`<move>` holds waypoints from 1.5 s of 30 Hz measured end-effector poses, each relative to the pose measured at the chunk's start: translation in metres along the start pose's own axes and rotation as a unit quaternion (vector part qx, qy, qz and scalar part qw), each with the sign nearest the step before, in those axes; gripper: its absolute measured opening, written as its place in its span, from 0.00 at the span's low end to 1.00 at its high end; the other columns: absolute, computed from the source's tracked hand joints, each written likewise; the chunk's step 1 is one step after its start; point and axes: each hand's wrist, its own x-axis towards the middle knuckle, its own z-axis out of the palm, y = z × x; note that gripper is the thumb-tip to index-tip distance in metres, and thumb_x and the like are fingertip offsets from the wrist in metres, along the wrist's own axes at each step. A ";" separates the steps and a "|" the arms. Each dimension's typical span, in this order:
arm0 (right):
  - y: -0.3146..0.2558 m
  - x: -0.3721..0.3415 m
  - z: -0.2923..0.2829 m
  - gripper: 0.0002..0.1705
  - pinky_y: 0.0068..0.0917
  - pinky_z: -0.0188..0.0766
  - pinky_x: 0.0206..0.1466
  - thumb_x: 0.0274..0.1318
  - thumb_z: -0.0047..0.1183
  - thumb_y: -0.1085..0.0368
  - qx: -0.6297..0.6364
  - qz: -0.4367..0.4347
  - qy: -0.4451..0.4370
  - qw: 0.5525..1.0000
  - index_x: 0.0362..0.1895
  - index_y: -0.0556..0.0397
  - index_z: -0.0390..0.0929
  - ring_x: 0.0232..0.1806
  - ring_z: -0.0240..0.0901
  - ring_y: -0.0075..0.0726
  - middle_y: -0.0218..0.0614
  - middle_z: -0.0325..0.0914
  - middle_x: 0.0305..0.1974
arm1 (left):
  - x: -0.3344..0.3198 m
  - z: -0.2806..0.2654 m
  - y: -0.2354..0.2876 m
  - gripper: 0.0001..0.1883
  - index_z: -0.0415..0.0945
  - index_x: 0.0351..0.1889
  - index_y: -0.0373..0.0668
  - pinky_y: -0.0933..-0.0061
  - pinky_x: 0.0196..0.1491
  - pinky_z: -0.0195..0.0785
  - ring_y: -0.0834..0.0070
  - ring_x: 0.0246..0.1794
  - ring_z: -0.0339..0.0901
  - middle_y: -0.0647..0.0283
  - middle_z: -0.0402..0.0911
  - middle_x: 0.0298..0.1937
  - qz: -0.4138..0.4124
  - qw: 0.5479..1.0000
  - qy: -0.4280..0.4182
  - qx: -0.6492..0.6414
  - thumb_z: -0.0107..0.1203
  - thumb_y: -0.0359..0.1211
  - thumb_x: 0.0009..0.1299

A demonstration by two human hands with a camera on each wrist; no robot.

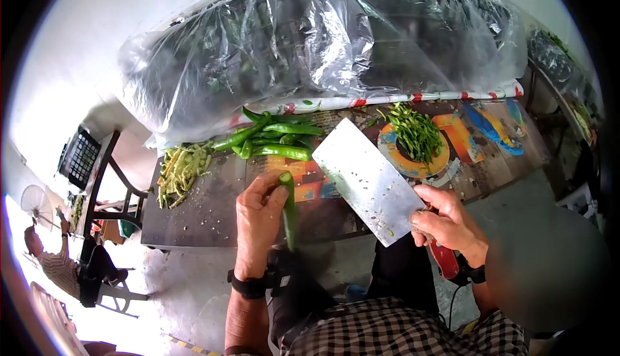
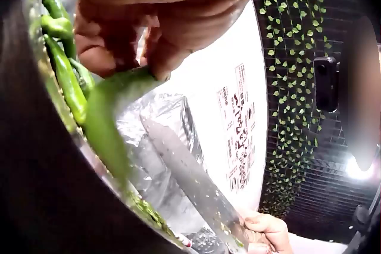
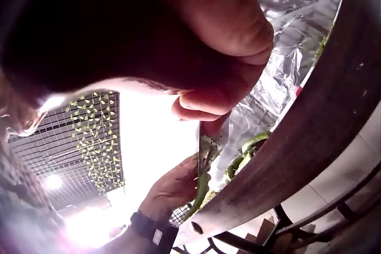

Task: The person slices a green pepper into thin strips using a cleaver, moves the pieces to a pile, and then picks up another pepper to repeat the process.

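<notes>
In the head view a green pepper (image 1: 290, 217) with a cut top end hangs from my left hand (image 1: 259, 207), pinched between thumb and fingers. My right hand (image 1: 449, 221) grips a broad cleaver (image 1: 368, 181), its blade tilted and speckled with green bits, to the right of the pepper. The left wrist view shows the pepper (image 2: 107, 123) bent below the fingertips, with the cleaver (image 2: 190, 176) beyond it. Whole green peppers (image 1: 284, 152) lie in a pile on the table (image 1: 213, 220), between pale green scraps (image 1: 181, 172) at the left and shredded green pepper (image 1: 413, 133) at the right.
Behind the table runs a long heap under clear plastic (image 1: 336, 39). A person in a checked shirt (image 1: 61, 265) sits at the far left beside a black crate (image 1: 80, 157) and a fan (image 1: 37, 202). A red object (image 1: 444, 259) is below my right hand.
</notes>
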 end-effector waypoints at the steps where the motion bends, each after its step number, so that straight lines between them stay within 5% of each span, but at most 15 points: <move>1: 0.002 0.001 0.000 0.15 0.19 0.67 0.23 0.62 0.49 0.69 0.002 -0.005 0.000 1.000 0.51 0.62 0.74 0.21 0.72 0.20 0.31 0.77 0.25 | 0.002 -0.003 0.002 0.11 0.80 0.48 0.33 0.78 0.40 0.73 0.84 0.35 0.77 0.65 0.84 0.38 0.030 0.999 0.003 0.035 0.57 0.25 0.69; 2: 0.002 0.002 0.001 0.15 0.19 0.67 0.23 0.62 0.49 0.69 0.005 -0.006 0.001 1.000 0.51 0.62 0.74 0.21 0.72 0.20 0.31 0.77 0.25 | 0.001 -0.007 0.008 0.11 0.81 0.48 0.35 0.74 0.43 0.73 0.78 0.37 0.80 0.62 0.85 0.38 0.008 0.997 -0.005 0.071 0.58 0.25 0.67; 6: 0.003 0.001 -0.002 0.14 0.19 0.66 0.22 0.62 0.48 0.68 -0.004 -0.004 0.002 1.000 0.49 0.62 0.74 0.21 0.72 0.20 0.31 0.76 0.23 | 0.009 -0.005 0.025 0.13 0.82 0.45 0.40 0.64 0.50 0.71 0.57 0.45 0.79 0.56 0.85 0.42 0.164 0.954 -0.056 0.243 0.59 0.25 0.63; 9: 0.012 -0.001 0.002 0.14 0.19 0.66 0.22 0.62 0.48 0.68 0.006 -0.007 0.015 1.000 0.49 0.61 0.74 0.21 0.73 0.21 0.31 0.76 0.22 | 0.007 0.013 0.013 0.13 0.82 0.45 0.41 0.65 0.50 0.72 0.62 0.44 0.79 0.58 0.85 0.40 0.192 0.936 -0.061 0.290 0.58 0.23 0.63; 14: 0.034 -0.004 0.011 0.10 0.20 0.65 0.21 0.63 0.48 0.68 0.063 -0.011 0.052 0.997 0.44 0.60 0.74 0.21 0.73 0.21 0.32 0.76 0.21 | 0.001 0.024 -0.010 0.09 0.79 0.37 0.41 0.59 0.47 0.71 0.55 0.42 0.77 0.57 0.81 0.38 0.205 0.930 -0.043 0.303 0.59 0.21 0.59; 45: 0.043 -0.021 0.040 0.15 0.20 0.64 0.23 0.65 0.46 0.68 0.143 0.075 0.012 0.987 0.54 0.61 0.71 0.20 0.72 0.20 0.34 0.77 0.21 | -0.008 0.030 -0.017 0.08 0.78 0.38 0.41 0.60 0.45 0.70 0.57 0.41 0.77 0.58 0.81 0.38 0.186 0.932 -0.012 0.312 0.59 0.22 0.61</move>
